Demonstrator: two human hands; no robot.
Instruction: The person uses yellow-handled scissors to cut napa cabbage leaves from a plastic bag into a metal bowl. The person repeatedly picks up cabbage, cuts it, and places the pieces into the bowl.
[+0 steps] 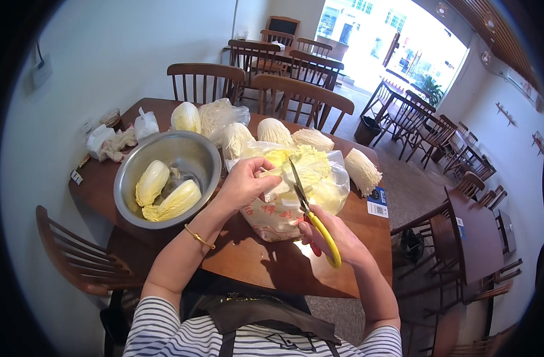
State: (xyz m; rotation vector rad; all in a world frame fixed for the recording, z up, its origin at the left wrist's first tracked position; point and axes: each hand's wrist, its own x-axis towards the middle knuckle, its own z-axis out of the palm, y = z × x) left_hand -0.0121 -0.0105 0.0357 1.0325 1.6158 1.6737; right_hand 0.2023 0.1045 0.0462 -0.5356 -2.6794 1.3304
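My left hand (pixel 249 183) grips the stem end of a napa cabbage leaf (pixel 310 165), whose frilly part spreads to the right. In my right hand (pixel 330 234) is a pair of scissors (pixel 308 209) with yellow and red handles, the blades pointing up over the leaf. Under both lies a clear plastic bag (pixel 276 218) with red print and pale leaves in it. At the left, a steel bowl (pixel 122 189) holds two small napa cabbages (pixel 178 201). Behind the bag lie bundles of enoki mushrooms (pixel 272 132), with another bundle (pixel 362 172) at the right.
A whole napa cabbage (pixel 186 118) and a bagged bundle (pixel 218 118) stand behind the bowl. Tissue packs (pixel 145 125) and a cloth (pixel 120 143) lie at the table's far left. Wooden chairs (pixel 303 91) border the wooden table (pixel 245 263). A printed card (pixel 377 203) lies by its right edge.
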